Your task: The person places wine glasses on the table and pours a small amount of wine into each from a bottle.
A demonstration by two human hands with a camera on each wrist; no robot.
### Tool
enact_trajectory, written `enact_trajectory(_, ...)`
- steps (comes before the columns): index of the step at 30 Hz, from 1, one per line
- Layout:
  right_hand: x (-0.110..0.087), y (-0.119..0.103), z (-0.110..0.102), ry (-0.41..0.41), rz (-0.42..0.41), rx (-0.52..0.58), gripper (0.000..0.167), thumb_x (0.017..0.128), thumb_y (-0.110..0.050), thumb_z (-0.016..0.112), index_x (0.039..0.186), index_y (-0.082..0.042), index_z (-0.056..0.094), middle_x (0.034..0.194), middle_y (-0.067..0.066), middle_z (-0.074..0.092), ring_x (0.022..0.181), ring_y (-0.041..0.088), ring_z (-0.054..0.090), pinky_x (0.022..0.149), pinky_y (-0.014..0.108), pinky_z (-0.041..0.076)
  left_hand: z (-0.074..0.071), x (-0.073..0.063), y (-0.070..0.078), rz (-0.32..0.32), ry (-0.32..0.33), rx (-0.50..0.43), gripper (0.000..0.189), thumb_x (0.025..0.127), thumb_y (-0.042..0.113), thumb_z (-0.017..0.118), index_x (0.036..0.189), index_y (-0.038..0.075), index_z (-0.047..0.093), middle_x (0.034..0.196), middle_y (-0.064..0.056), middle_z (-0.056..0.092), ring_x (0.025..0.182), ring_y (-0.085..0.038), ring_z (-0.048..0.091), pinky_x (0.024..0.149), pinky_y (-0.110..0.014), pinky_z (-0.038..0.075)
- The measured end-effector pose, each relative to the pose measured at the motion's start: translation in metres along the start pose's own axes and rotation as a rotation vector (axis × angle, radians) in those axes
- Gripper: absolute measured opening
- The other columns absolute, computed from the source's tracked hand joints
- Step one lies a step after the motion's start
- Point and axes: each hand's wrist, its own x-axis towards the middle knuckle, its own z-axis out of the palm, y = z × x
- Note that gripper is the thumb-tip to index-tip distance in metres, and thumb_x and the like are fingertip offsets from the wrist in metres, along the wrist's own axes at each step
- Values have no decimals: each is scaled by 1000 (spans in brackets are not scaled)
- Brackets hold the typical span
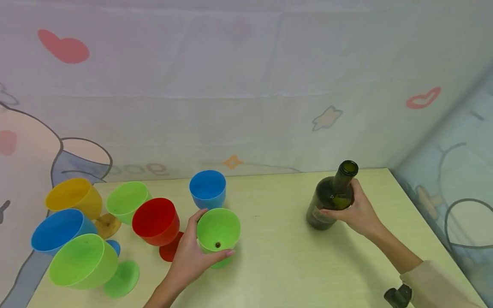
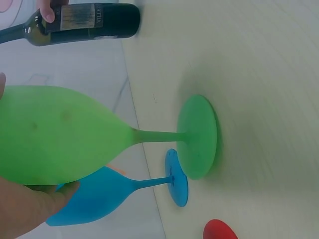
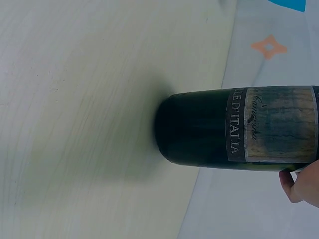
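Observation:
My left hand (image 1: 188, 259) holds a light green plastic goblet (image 1: 215, 226) by its bowl, thumb on the near side and fingers round the far side. In the left wrist view, the stem and round foot of this goblet (image 2: 197, 137) show upright, the foot close to the table. My right hand (image 1: 362, 214) grips a dark green wine bottle (image 1: 326, 194) round its upper body. The bottle is open at the mouth and tilts slightly. Its label shows in the right wrist view, where the bottle base (image 3: 174, 129) is close over the tabletop.
Just behind the held goblet stands a blue goblet (image 1: 208, 190). At the left are a red goblet (image 1: 155, 222), a yellow one (image 1: 86, 201), another blue one (image 1: 61, 233) and two more green ones (image 1: 86, 265). A printed cloth (image 1: 246, 85) hangs along the table's back edge.

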Motion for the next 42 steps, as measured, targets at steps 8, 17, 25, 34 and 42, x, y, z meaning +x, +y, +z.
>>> enact_trajectory(8, -1, -1, 4, 11, -25, -14, 80, 66, -6, 80, 127, 2, 27, 119, 22, 43, 111, 38, 43, 89, 55, 35, -1, -3, 3, 6, 5, 0, 94, 62, 33, 84, 135, 10, 30, 125, -7, 47, 113, -27, 44, 83, -45, 47)
enact_trajectory(17, -9, -7, 8, 30, -29, -78, 83, 63, -8, 83, 126, 1, 30, 117, 21, 45, 108, 38, 44, 86, 54, 36, -4, -6, 11, 9, 5, 5, 93, 63, 32, 84, 135, 10, 30, 125, -7, 47, 113, -27, 43, 83, -45, 47)
enact_trajectory(25, -14, -17, 11, 46, -50, -100, 86, 62, -8, 83, 128, 2, 28, 117, 22, 46, 108, 39, 45, 84, 54, 37, -3, -5, 12, 22, 4, 25, 93, 62, 33, 84, 135, 11, 31, 125, -7, 47, 113, -26, 43, 82, -44, 48)
enact_trajectory(34, -18, -32, 16, 67, -124, -179, 79, 59, -5, 82, 122, 6, 35, 111, 20, 50, 101, 35, 50, 81, 51, 39, 1, -3, 16, 65, -3, 8, 90, 62, 30, 85, 133, 9, 33, 124, -7, 47, 111, -27, 44, 79, -43, 48)
enact_trajectory(42, -24, -42, 25, 97, -278, -364, 75, 53, -6, 83, 114, 8, 42, 102, 19, 52, 90, 33, 48, 74, 48, 39, 4, -4, 20, 71, -21, 27, 89, 62, 32, 85, 132, 10, 34, 124, -6, 48, 111, -27, 44, 79, -43, 49)
